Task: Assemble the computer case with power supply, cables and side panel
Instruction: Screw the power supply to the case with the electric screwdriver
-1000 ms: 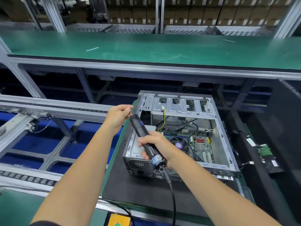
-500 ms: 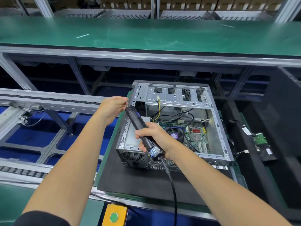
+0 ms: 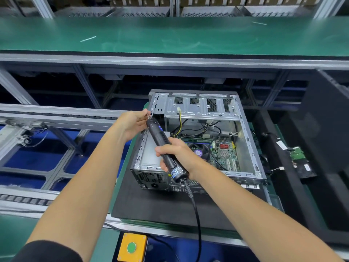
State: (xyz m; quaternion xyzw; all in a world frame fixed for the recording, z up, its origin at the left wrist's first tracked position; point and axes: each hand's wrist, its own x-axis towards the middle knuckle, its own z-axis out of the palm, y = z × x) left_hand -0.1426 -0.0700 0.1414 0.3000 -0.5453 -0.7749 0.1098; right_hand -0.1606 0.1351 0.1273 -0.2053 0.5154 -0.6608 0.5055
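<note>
An open metal computer case (image 3: 245, 129) lies on its side on a black mat (image 3: 160, 205). Inside it I see the motherboard (image 3: 222, 154), black and yellow cables (image 3: 198, 127) and the power supply (image 3: 151, 154) at the near left corner. My right hand (image 3: 177, 156) grips a black corded electric screwdriver (image 3: 160, 137) slanting up to the left. My left hand (image 3: 132, 123) pinches at the screwdriver's tip, just beside the case's far left corner. What the fingertips hold is too small to make out.
A dark side panel (image 3: 324, 148) leans at the right, with a small green circuit board (image 3: 298, 154) lying in front of it. A yellow box with a green button (image 3: 132, 246) sits at the near edge. Roller conveyor rails (image 3: 56, 118) run at left; a green bench (image 3: 170, 35) spans behind.
Both hands with the screwdriver stay together over the case's left side. The view has shifted slightly; my left fingertips have closed nearer to the tool's tip.
</note>
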